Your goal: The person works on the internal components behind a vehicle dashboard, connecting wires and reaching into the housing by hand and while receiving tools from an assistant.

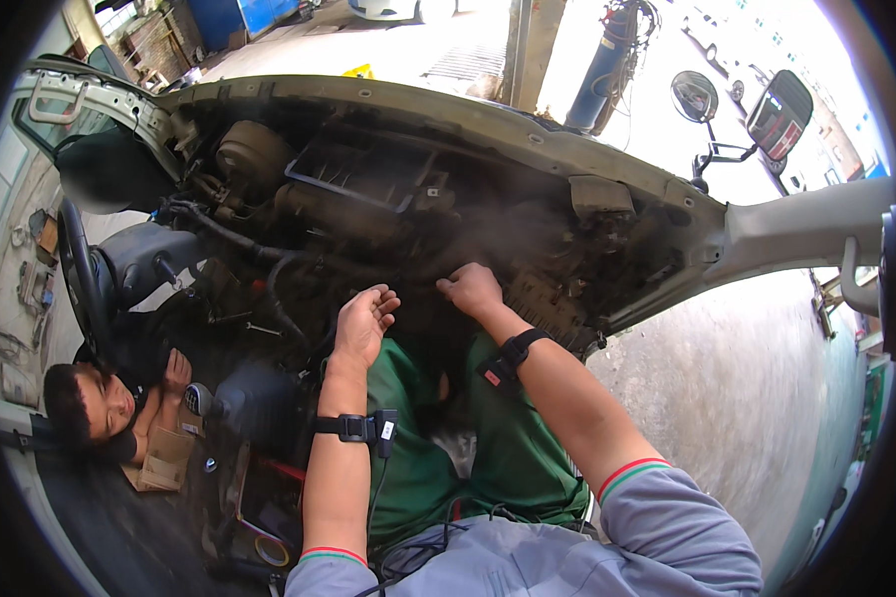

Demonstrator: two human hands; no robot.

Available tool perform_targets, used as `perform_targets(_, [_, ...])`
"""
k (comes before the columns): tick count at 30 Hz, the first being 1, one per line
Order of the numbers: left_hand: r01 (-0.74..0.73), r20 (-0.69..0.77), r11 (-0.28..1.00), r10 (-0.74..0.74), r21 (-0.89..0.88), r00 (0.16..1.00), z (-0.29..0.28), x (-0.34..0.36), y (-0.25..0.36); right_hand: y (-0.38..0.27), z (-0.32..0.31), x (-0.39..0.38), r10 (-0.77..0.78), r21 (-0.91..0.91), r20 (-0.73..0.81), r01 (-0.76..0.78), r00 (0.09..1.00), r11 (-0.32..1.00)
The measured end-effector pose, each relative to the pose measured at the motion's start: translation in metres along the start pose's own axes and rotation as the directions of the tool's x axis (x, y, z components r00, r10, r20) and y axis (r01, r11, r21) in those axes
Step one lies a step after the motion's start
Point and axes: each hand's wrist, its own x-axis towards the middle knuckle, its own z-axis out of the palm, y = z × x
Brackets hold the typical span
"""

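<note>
Both my hands reach over my lap toward the stripped, dark dashboard cavity (398, 234) of a vehicle cab. My left hand (362, 323) is held palm inward with its fingers loosely bent and a little apart, and nothing shows in it. To its right, my right hand (474, 290) has its fingers curled together near the lower edge of the cavity. Whatever those fingers hold, if anything, is hidden. A thick wiring harness (234, 236) runs across the cavity to the left of my hands. My legs in green trousers (408, 398) lie below.
At the left, a co-worker (95, 408) leans in beside the steering wheel (82, 274), near a gear lever (199, 400) and a piece of cardboard (166, 458). A wrench (266, 329) lies left of my left hand. A roll of tape (271, 550) sits lower left. Door pillar (806, 234) at right.
</note>
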Motion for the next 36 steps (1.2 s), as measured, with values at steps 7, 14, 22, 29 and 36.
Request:
perform_targets(7, [-0.004,0.003,1.0,0.004,0.005,1.0,-0.0025,0.0037,-0.0021,0.003,0.0021,0.0032,0.005,0.008,-0.006,-0.005,1.0,1.0])
perform_targets(14, [0.0,0.007,1.0,0.0,0.008,1.0,-0.0031,0.0032,-0.002,0.0025,0.0008,0.0017,-0.008,0.015,-0.011,0.009,1.0,1.0])
perform_targets(22, [-0.003,-0.001,1.0,0.003,0.01,1.0,-0.0009,0.0006,0.0,0.0016,-0.0003,0.0006,-0.007,0.02,-0.006,0.008,1.0,1.0])
perform_targets(29, [0.005,0.004,1.0,-0.005,0.007,1.0,-0.0022,0.0031,-0.0001,0.0027,0.0017,0.0044,0.028,0.022,0.019,-0.028,0.999,0.999])
perform_targets(36, [0.01,0.002,1.0,-0.01,0.004,1.0,-0.0037,0.0047,-0.001,0.002,0.0007,0.0033,0.022,0.008,0.014,-0.022,1.0,1.0])
